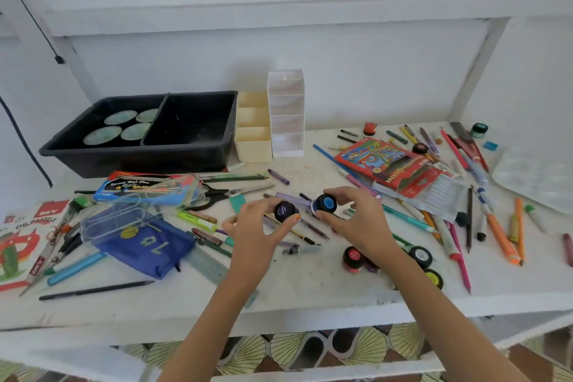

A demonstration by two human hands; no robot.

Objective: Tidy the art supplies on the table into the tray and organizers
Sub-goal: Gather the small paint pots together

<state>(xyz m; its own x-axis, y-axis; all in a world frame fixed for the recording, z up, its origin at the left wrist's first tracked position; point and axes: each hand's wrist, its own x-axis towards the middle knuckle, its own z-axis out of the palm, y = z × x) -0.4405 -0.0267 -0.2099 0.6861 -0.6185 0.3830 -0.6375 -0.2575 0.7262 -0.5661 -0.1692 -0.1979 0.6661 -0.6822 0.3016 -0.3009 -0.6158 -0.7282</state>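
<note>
We stand at a white worktop (310, 285) set against a white wall (341, 71). A black tray (136, 161) sits at the back left, with round discs (102, 135) in its left compartment. Two organizers (252, 146) stand just right of the tray. In front of the tray and to its right, our left hand (254, 232) grips a dark jar (286, 211) and our right hand (356, 220) a blue jar (325, 204), fingers (347, 195) curled round each. Pens (500, 236) litter the worktop further right.

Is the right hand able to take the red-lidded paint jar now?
Probably not yet: the right hand pinches a blue-lidded jar. The red-lidded jar lies uncovered beside its wrist, so reach seems free.
</note>
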